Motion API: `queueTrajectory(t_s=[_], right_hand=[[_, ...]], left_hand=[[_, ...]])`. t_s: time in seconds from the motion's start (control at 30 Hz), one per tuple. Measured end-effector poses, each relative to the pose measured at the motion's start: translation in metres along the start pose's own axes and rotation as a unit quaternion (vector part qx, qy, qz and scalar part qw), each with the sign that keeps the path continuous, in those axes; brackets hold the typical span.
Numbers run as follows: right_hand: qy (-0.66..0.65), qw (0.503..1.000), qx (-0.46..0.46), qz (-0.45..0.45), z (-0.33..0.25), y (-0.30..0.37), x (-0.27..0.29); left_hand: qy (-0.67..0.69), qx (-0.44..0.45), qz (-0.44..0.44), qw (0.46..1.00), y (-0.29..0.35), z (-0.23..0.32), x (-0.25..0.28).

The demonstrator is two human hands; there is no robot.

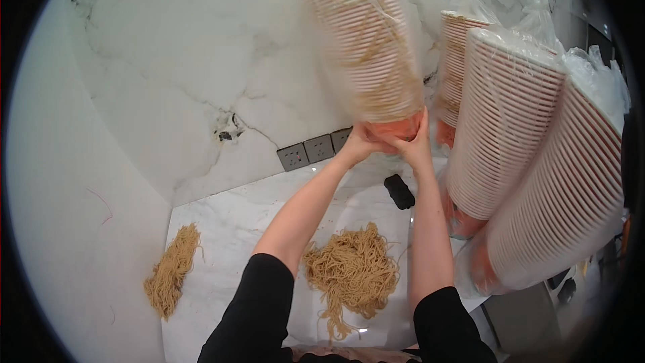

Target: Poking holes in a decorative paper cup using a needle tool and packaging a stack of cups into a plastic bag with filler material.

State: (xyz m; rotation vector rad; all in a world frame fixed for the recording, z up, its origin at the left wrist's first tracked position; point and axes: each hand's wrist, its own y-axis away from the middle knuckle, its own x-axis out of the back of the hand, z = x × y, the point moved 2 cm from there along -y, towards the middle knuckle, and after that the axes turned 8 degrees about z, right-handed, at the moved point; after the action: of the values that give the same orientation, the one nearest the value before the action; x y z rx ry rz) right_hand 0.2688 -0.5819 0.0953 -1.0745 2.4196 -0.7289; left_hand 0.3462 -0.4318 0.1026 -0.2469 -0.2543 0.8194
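A tall stack of nested paper bowls (366, 40), with pale rims and an orange-red bottom, is wrapped in clear plastic and leans slightly left. Around its lower end my left hand (361, 146) and my right hand (415, 146) are closed, one on each side. Some of the fingers are hidden behind the stack. Below my hands, between my forearms, lies a tangled heap of tan strands (354, 270); whether they are noodles or yarn I cannot tell. A small black object (400, 191) rests on the counter beside my right forearm.
Several more wrapped bowl stacks (507, 114) stand close on the right. A smaller bundle of tan strands (173, 270) lies on the white counter (228, 228) at the left. Grey wall sockets (306, 152) line the marbled back wall (181, 67).
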Motion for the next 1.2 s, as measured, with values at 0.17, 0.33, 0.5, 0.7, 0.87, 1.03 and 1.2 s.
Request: queueTrajectory(t_s=[0.17,0.33,0.5,0.7,0.87,1.03,1.2], right_hand=[[0.024,0.999,-0.019,0.034,0.074,-0.007,0.017],[-0.003,0.995,-0.094,0.045,0.115,0.011,0.01],[0.078,0.983,-0.107,0.128,0.145,0.002,0.027],[0.23,0.931,-0.23,0.164,0.102,0.02,0.01],[0.24,0.923,-0.128,0.272,0.062,0.018,-0.013],[0.161,0.911,-0.19,0.328,0.033,0.022,-0.041],[0.05,0.956,-0.172,0.232,-0.024,0.044,-0.07]], left_hand=[[0.02,-0.069,0.088,0.994,-0.026,-0.049,-0.024],[-0.114,-0.051,0.091,0.988,-0.029,-0.109,-0.001],[-0.27,-0.07,0.061,0.959,-0.036,-0.118,-0.031],[-0.394,0.037,-0.025,0.918,-0.002,-0.083,-0.016],[-0.561,-0.052,0.14,0.815,0.034,0.032,-0.031],[-0.483,-0.243,0.198,0.818,0.051,0.16,-0.049],[-0.286,-0.453,0.156,0.83,0.041,0.262,-0.112]])
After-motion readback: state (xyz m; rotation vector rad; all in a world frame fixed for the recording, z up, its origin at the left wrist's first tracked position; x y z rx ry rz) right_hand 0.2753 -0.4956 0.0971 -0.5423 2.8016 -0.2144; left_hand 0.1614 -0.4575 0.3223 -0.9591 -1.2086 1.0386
